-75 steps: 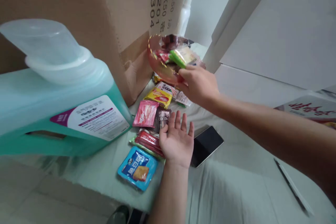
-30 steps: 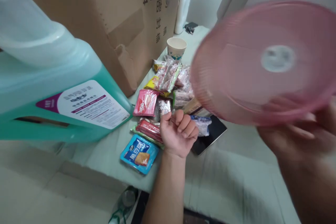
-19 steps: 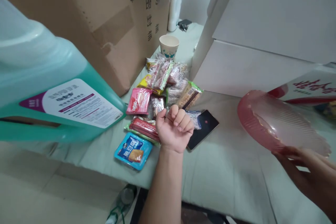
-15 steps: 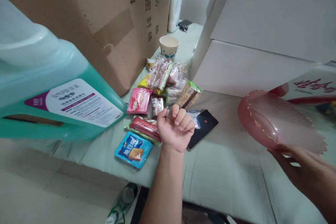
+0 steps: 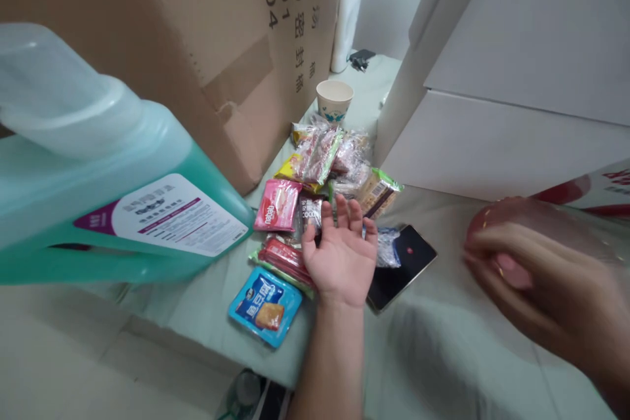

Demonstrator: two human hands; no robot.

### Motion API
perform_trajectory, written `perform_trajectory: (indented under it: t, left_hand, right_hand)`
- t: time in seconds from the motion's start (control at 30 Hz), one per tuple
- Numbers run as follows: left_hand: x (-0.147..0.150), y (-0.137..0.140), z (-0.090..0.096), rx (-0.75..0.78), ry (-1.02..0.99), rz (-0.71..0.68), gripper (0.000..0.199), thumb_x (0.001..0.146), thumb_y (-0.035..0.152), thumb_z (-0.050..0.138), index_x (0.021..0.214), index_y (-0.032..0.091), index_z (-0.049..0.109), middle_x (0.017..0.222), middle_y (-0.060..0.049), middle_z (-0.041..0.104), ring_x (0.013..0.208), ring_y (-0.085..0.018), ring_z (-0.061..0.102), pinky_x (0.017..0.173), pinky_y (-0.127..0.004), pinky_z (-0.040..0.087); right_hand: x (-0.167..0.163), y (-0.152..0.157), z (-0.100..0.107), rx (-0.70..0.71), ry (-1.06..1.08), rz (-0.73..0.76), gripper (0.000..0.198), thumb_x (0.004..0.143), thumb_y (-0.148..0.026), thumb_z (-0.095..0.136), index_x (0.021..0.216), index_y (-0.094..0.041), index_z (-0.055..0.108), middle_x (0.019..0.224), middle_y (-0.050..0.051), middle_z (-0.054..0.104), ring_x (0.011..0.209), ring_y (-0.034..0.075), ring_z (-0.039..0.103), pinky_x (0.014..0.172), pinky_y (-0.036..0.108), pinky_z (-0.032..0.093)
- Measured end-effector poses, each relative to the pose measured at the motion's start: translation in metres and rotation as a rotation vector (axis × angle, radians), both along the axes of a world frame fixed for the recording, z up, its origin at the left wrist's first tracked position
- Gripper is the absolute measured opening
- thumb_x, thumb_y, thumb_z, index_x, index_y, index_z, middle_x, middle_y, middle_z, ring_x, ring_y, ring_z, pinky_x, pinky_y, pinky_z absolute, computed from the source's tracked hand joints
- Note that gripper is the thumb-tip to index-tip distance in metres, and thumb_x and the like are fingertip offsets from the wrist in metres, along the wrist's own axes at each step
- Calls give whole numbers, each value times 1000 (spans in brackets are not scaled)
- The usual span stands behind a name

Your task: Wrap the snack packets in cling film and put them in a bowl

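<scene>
My left hand [image 5: 342, 256] is palm up with its fingers apart and nothing in it. It is over the near edge of a pile of wrapped snacks [image 5: 315, 157]. Near it are a pink snack packet [image 5: 278, 205], red wrapped sticks [image 5: 284, 257], a blue snack packet [image 5: 264, 306] and a wrapped grain bar [image 5: 378, 193]. A dark phone [image 5: 406, 269] lies to its right, partly under a clear wrapper [image 5: 388, 248]. My right hand [image 5: 541, 282], smeared by motion, is in front of a pink translucent ribbed bowl [image 5: 497, 213]; its grip is unclear.
A large jug of green liquid [image 5: 162, 138] and a cardboard box [image 5: 236, 79] stand on the left. A paper cup [image 5: 335, 100] and white bottle [image 5: 348, 13] are behind the snacks. White boxes [image 5: 516, 138] line the right back. A plastic bottle [image 5: 243, 390] is below the table edge.
The fingers of my left hand have uncurled. My right hand has moved up and left across the front of the pink bowl. The view has shifted slightly, so everything appears lower and further right.
</scene>
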State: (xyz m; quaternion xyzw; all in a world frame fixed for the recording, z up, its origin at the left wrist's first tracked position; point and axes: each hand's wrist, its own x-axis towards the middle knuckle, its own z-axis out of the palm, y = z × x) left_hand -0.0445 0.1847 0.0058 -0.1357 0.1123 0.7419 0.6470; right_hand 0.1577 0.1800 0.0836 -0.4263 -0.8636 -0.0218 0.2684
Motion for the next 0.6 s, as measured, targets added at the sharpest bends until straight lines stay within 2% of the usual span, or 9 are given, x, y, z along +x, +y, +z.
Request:
perform_trajectory:
  t: [0.07,0.1,0.2,0.27,0.3,0.37,0.43,0.5,0.6]
  left_hand:
    - [0,3,-1,-25,-2,-15,37,99,47,44,95,27,75,117,-5,75,106,-20,69,84,-35,54]
    - [0,4,-1,-35,-19,-24,37,99,47,43,95,28,75,116,-4,75,105,-20,69,83,-35,54]
    - [-2,6,1,-45,-54,-22,37,100,46,42,98,30,75,118,-3,75,103,-19,70,81,-34,54]
    - [-5,8,1,-45,-50,-17,36,99,46,42,100,31,75,121,-3,75,103,-18,70,81,-33,54]
    - [-7,9,1,-50,-49,-20,36,99,46,42,100,31,75,122,-3,75,103,-18,70,81,-33,54]
    - [-11,10,0,-68,-67,-34,35,98,45,43,100,32,75,121,-2,75,103,-18,70,81,-33,54]
    - [-14,11,-1,-86,-97,-58,35,98,45,43,100,33,75,120,-1,75,101,-17,70,80,-32,54]
    - [-16,10,-2,-101,-133,-85,35,97,45,43,101,34,75,118,-1,76,99,-17,71,79,-33,55]
    - [-19,8,-4,-115,-182,-105,35,96,47,43,100,34,75,117,0,76,96,-17,71,77,-33,55]
  right_hand:
    - [-62,54,13,15,81,189,11,95,-24,54,86,-29,57,68,-2,65,57,15,60,54,29,45]
    - [-92,85,16,-2,97,197,14,94,-24,52,82,-26,58,72,0,67,63,16,62,59,29,47]
    - [-159,181,14,-124,-138,-12,24,95,-20,45,96,-20,69,98,9,74,87,22,66,76,33,47]
    - [-181,235,7,-180,-318,-160,32,96,-16,42,111,-15,71,115,16,73,99,27,64,80,35,45]
    - [-187,257,3,-169,-382,-179,36,96,-14,41,116,-14,71,121,18,71,105,29,63,83,35,44]
    - [-193,288,-6,-118,-430,-176,42,96,-10,39,126,-13,68,129,19,68,116,31,60,88,37,44]
    - [-196,306,-14,-92,-438,-169,44,97,-10,39,133,-12,65,135,19,66,123,32,58,93,38,44]
    - [-201,314,-22,-124,-461,-187,43,97,-12,44,134,-10,65,135,21,65,126,33,58,98,40,44]
    - [-208,319,-35,-175,-495,-206,39,97,-11,44,125,-5,70,127,22,69,124,32,62,105,43,40]
